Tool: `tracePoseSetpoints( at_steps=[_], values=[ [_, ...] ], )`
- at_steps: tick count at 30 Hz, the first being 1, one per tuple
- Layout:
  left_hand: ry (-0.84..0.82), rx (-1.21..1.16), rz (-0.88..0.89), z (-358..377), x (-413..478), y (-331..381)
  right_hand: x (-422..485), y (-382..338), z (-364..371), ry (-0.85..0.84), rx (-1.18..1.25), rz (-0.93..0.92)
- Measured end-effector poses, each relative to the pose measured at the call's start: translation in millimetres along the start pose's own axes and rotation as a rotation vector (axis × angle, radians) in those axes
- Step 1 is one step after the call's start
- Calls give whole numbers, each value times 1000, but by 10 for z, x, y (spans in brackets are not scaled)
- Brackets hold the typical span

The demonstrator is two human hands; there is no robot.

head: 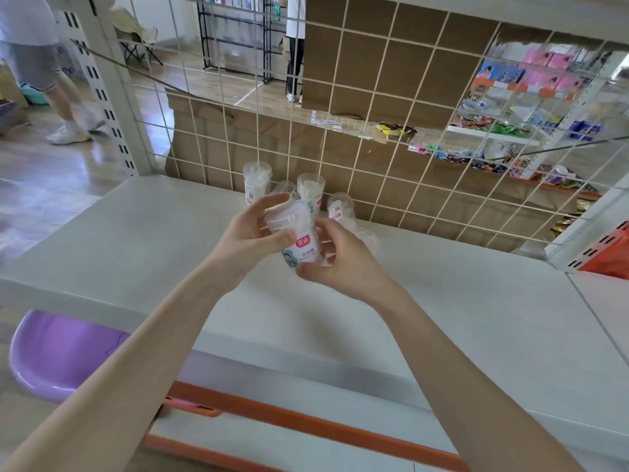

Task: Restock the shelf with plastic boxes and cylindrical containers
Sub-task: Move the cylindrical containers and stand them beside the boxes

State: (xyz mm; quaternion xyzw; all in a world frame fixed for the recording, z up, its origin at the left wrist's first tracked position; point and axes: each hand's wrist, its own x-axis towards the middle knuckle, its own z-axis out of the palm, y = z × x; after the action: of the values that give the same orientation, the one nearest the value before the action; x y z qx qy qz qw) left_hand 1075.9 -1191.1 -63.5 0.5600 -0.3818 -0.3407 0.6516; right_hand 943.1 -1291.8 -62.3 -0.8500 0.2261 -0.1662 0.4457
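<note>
My left hand [253, 233] and right hand [340, 258] both grip a floss-pick tub [301, 235] above the shelf [136, 240], near its back edge. Mid-placing, I reckon; next I'd set it upright beside the standing tubs [257, 182].

bright, even light | soft shadows | edges bowed | left side motion-blurred

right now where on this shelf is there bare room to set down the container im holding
The white shelf is bare left of the container cluster, out to the upright post, and right of it along the wire grid. The front strip is bare too. Crowded only at back middle, just behind the held container.
</note>
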Motion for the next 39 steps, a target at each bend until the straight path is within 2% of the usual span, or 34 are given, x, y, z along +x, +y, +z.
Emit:
tracePoseSetpoints(
  at_steps=[2,5,10,15,17,21,33,39],
  values=[
    [-15,-3,20,14,-19,-8,-15,25,76,49,-20,-4],
    [40,120,19,76,-32,-12,-66,38,166,141,-70,-35],
    [112,325,43,99,-11,-85,-93,63,65,134,-208,-135],
    [172,411,-39,53,7,-300,-31,273,-383,375,-217,40],
    [185,467,-39,72,5,-387,-18,399,-454,362,-198,131],
    [172,548,-26,152,-3,-516,-18,597,-364,229,-162,220],
    [248,507,-67,384,-126,-503,-152,665,-288,387,-197,130],
    [154,562,-7,972,-341,-372,-794,666,-673,433,-160,130]
  ],
)
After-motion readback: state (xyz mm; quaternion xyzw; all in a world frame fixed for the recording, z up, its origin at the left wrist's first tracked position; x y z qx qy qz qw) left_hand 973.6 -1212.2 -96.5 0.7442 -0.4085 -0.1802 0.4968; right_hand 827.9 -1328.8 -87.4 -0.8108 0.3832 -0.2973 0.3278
